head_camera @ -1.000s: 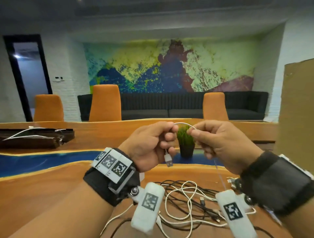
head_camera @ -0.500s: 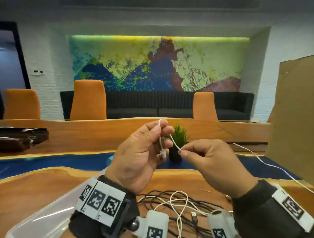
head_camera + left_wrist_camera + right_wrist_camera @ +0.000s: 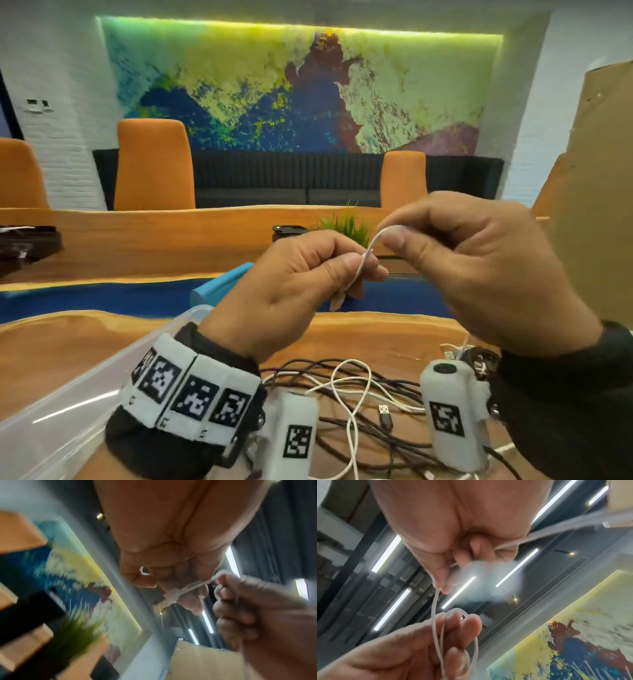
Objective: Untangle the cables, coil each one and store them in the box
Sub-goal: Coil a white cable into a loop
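Both hands are raised above the table with a thin white cable (image 3: 371, 245) between them. My left hand (image 3: 308, 277) pinches small loops of it; in the left wrist view its white plug (image 3: 171, 596) lies against my fingers (image 3: 192, 601). My right hand (image 3: 455, 260) pinches the cable just right of the loops, and the right wrist view shows the strand (image 3: 434, 609) running down to the loops round the left fingers (image 3: 467, 626). A tangle of black and white cables (image 3: 356, 404) lies on the table below. The clear plastic box (image 3: 61, 414) stands at lower left.
The long wooden table (image 3: 68, 346) has a blue band across its middle. A small green plant (image 3: 346, 226) stands behind my hands. A blue lid (image 3: 219, 287) lies beyond the box. A cardboard sheet (image 3: 596, 192) rises on the right. Orange chairs (image 3: 152, 164) stand across the table.
My right hand has risen and come close to the left, bringing the cable over into another loop. The long strand that trailed off to the right is no longer stretched out.
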{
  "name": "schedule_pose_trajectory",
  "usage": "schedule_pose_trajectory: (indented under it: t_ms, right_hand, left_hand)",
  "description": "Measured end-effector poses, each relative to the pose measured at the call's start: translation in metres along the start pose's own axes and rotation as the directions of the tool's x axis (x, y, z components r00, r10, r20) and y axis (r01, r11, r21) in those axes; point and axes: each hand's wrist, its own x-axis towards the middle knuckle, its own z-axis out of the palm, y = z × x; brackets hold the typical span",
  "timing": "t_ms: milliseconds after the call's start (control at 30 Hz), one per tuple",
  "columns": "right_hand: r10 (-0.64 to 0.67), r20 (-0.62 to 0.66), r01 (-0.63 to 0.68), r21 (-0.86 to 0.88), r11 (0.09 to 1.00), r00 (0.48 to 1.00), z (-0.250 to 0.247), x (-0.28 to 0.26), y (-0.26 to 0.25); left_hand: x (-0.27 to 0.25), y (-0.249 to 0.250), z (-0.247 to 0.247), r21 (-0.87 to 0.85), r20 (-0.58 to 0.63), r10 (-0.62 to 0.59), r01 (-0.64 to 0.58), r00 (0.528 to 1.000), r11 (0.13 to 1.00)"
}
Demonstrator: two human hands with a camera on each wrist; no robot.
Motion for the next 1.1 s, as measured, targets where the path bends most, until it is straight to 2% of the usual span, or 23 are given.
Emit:
schedule_pose_trajectory:
  t_ms: [100,167,200,267,300,333,367,400,467,500,567,667,767,867,900,967,1000,1033,1067,1100]
  right_hand:
    - [0.136,-0.163,-0.121,0.099,0.988,0.977,0.006,0.001,0.014]
    - [0.211,-0.191,-0.197,0.089,0.976,0.959,0.017,0.0,0.02]
    - [0.228,-0.144,-0.227,0.021,0.974,0.963,0.022,-0.001,0.022]
    - [0.243,0.095,-0.228,-0.146,0.963,0.965,0.028,-0.004,0.019]
    - [0.238,0.245,-0.192,-0.196,0.962,0.94,0.029,-0.006,0.014]
    - [0.221,0.373,-0.146,-0.219,0.965,0.901,0.029,-0.007,0.007]
    - [0.189,0.458,-0.096,-0.22,0.971,0.868,0.028,-0.006,0.0]
    - [0.142,0.49,-0.044,-0.207,0.977,0.86,0.026,-0.005,-0.007]
    - [0.038,0.4,0.019,-0.14,0.99,0.916,0.018,-0.002,-0.015]
    - [0.015,0.306,0.02,-0.112,0.994,0.952,0.014,-0.001,-0.014]
    - [0.008,0.116,0.005,-0.11,0.994,0.993,0.011,0.0,-0.005]
    - [0.033,-0.066,-0.043,-0.151,0.988,0.997,0.019,-0.002,0.015]
    - [0.143,-0.063,-0.152,-0.174,0.973,0.988,0.025,-0.004,0.029]
    - [0.282,0.112,-0.25,-0.241,0.938,0.953,0.024,-0.005,0.031]
    - [0.316,0.178,-0.264,-0.267,0.927,0.932,0.023,-0.005,0.03]
    - [0.354,0.237,-0.281,-0.29,0.915,0.905,0.024,-0.006,0.028]
    - [0.356,0.212,-0.301,-0.25,0.92,0.91,0.025,-0.005,0.026]
    - [0.368,0.149,-0.349,-0.14,0.927,0.918,0.024,-0.005,0.024]
    - [0.4,0.071,-0.404,0.046,0.914,0.914,0.025,-0.003,0.021]
    - [0.451,0.009,-0.436,0.271,0.858,0.893,0.025,-0.002,0.018]
  left_hand:
    - [-0.005,0.002,0.003,-0.237,0.07,-0.066,0.081,0.995,0.968]
    - [-0.005,0.007,0.003,-0.464,0.095,-0.087,0.122,0.992,0.878]
    - [-0.004,0.008,0.001,-0.539,0.078,-0.087,0.116,0.993,0.834]
    - [-0.002,0.009,-0.005,-0.582,-0.009,-0.077,0.058,0.997,0.811]
    - [-0.002,0.009,-0.009,-0.532,-0.069,-0.069,0.021,0.995,0.847]
    - [-0.002,0.007,-0.012,-0.406,-0.13,-0.046,-0.011,0.99,0.914]
    - [-0.003,0.006,-0.015,-0.22,-0.162,-0.006,-0.03,0.987,0.975]
    - [-0.003,0.004,-0.016,-0.031,-0.146,0.034,-0.039,0.989,0.999]
    - [-0.005,0.002,-0.016,0.194,-0.048,0.045,-0.035,0.998,0.98]
    - [-0.006,0.001,-0.015,0.205,-0.019,0.02,-0.015,1.0,0.979]
    - [-0.007,0.003,-0.012,0.112,0.032,-0.041,0.038,0.999,0.993]
    - [-0.01,0.004,-0.006,-0.079,0.138,-0.103,0.114,0.985,0.99]
    - [-0.011,0.003,-0.009,-0.325,0.11,-0.147,0.175,0.983,0.929]
    - [-0.007,0.004,-0.016,-0.566,0.017,-0.188,0.165,0.982,0.808]
    - [-0.006,0.005,-0.017,-0.61,-0.013,-0.203,0.153,0.979,0.778]
    - [-0.004,0.005,-0.016,-0.606,-0.066,-0.24,0.152,0.969,0.781]
    - [-0.004,0.005,-0.015,-0.583,-0.082,-0.255,0.161,0.964,0.796]
    - [-0.004,0.005,-0.013,-0.567,-0.088,-0.266,0.172,0.96,0.806]
    - [-0.004,0.005,-0.012,-0.561,-0.091,-0.273,0.178,0.958,0.809]
    - [-0.003,0.005,-0.011,-0.559,-0.094,-0.275,0.177,0.957,0.81]
